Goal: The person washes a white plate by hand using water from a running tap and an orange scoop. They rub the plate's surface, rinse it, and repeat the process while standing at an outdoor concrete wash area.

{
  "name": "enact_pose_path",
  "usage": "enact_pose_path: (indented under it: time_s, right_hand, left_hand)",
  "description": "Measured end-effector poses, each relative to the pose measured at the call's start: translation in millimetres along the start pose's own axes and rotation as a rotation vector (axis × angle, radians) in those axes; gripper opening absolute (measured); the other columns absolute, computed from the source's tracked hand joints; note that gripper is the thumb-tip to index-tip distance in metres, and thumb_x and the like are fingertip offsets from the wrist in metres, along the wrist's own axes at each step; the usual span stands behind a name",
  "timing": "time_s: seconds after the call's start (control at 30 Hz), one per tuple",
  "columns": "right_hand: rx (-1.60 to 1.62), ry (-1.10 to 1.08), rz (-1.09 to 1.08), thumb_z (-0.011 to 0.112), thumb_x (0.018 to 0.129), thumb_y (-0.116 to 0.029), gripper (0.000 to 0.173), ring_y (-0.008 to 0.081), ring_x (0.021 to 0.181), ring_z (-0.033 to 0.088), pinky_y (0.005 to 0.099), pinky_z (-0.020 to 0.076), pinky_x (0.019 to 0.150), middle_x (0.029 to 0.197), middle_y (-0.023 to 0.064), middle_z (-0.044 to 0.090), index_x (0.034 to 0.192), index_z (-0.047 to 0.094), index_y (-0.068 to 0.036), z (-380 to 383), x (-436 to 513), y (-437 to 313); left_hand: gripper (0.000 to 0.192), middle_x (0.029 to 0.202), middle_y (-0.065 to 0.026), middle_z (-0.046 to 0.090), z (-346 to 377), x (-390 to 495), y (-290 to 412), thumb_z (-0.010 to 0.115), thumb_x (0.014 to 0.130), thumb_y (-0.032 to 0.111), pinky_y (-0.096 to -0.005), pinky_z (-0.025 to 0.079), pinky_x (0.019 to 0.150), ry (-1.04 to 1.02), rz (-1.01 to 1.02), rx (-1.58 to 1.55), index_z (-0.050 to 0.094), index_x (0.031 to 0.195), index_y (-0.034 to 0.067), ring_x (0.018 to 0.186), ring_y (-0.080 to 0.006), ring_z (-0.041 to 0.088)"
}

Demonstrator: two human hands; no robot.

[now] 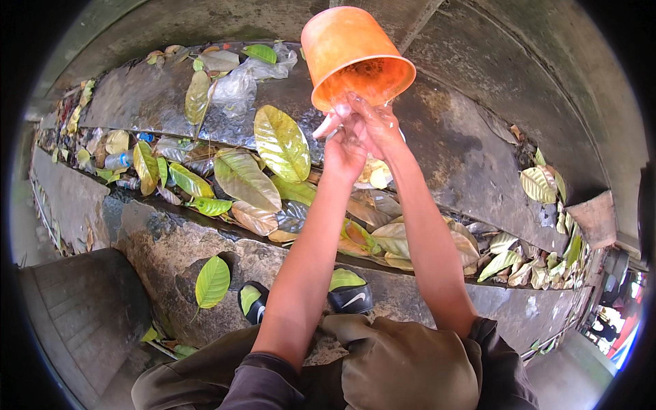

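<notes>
An orange plastic bucket is tipped with its mouth toward me and downward. Water runs at its lower rim over my wet hands. My left hand is just below the rim, palm turned up and fingers against the other hand. My right hand touches the left one, its fingers reaching up to the bucket's lower rim. The fingers overlap, so whether either hand grips the rim cannot be told. Below the hands lie large fallen leaves, among them a wet yellow-green leaf.
A gutter between concrete slabs holds leaves and a crushed plastic bottle. Clear plastic film lies on the far slab. A black sandal is on my foot. A concrete wall rises beyond; a dark block stands left.
</notes>
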State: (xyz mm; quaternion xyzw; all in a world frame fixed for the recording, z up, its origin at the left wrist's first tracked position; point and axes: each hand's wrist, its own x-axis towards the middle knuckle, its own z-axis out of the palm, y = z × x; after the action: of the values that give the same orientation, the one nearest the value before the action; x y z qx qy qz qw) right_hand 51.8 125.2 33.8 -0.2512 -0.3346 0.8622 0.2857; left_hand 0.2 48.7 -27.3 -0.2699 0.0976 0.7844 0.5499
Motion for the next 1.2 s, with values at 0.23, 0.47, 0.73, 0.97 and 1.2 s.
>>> enact_pose_path:
  time_s: [0.23, 0.47, 0.73, 0.97, 1.2]
  right_hand:
    - [-0.070, 0.040, 0.051, 0.075, 0.096, -0.016, 0.046, 0.0248, 0.101, 0.071, 0.0392, 0.0591, 0.093, 0.113, 0.0155, 0.070, 0.131, 0.055, 0.006, -6.3, 2.6, -15.1]
    - [-0.041, -0.120, 0.074, 0.078, 0.093, -0.020, 0.049, 0.0249, 0.105, 0.070, 0.0426, 0.0562, 0.096, 0.116, 0.0132, 0.070, 0.132, 0.057, 0.004, -2.8, 14.2, -11.6]
    - [-0.093, -0.251, 0.044, 0.076, 0.096, -0.028, 0.050, 0.0225, 0.114, 0.065, 0.0462, 0.0521, 0.101, 0.126, 0.0099, 0.066, 0.135, 0.058, -0.002, 21.4, 9.9, 0.0]
    - [-0.428, -0.364, 0.285, 0.059, 0.108, -0.029, 0.028, 0.0203, 0.098, 0.070, 0.0396, 0.0584, 0.086, 0.110, 0.0086, 0.070, 0.123, 0.060, -0.006, 72.4, 6.6, 59.2]
    - [-1.256, -0.876, -0.436, 0.059, 0.100, -0.009, 0.029, 0.0329, 0.113, 0.066, 0.0426, 0.0531, 0.098, 0.118, 0.0170, 0.069, 0.128, 0.062, -0.001, 197.0, -27.4, 98.6]
  left_hand:
    - [0.036, 0.126, -0.0118, 0.059, 20.9, -7.4, 11.9, 0.047, 0.105, 0.018, -0.0415, 0.054, 0.100, 0.169, 0.059, 0.448, 0.055, 0.133, -0.002, 0.114, -0.0247, 0.062]
    - [0.052, 0.131, -0.0187, 0.055, 21.0, -27.9, 41.5, 0.068, 0.092, 0.013, -0.0442, 0.053, 0.097, 0.304, 0.665, 1.369, 0.051, 0.139, -0.001, 0.114, -0.0339, 0.062]
    - [0.021, 0.094, -0.0217, 0.073, 63.6, -81.3, 97.6, 0.071, 0.095, 0.018, -0.0493, 0.056, 0.071, -0.206, 1.038, 2.319, 0.068, 0.107, 0.002, 0.083, -0.0419, 0.072]
    - [0.024, 0.082, -0.0193, 0.071, 138.5, -204.8, 216.9, 0.065, 0.100, 0.030, -0.0534, 0.056, 0.065, -0.155, 0.862, 3.053, 0.063, 0.105, 0.007, 0.074, -0.0397, 0.072]
    - [0.034, 0.075, -0.0266, 0.066, 157.8, -382.4, 270.0, 0.068, 0.099, 0.034, -0.0566, 0.050, 0.066, 0.523, 0.662, 2.830, 0.062, 0.098, 0.001, 0.074, -0.0496, 0.066]
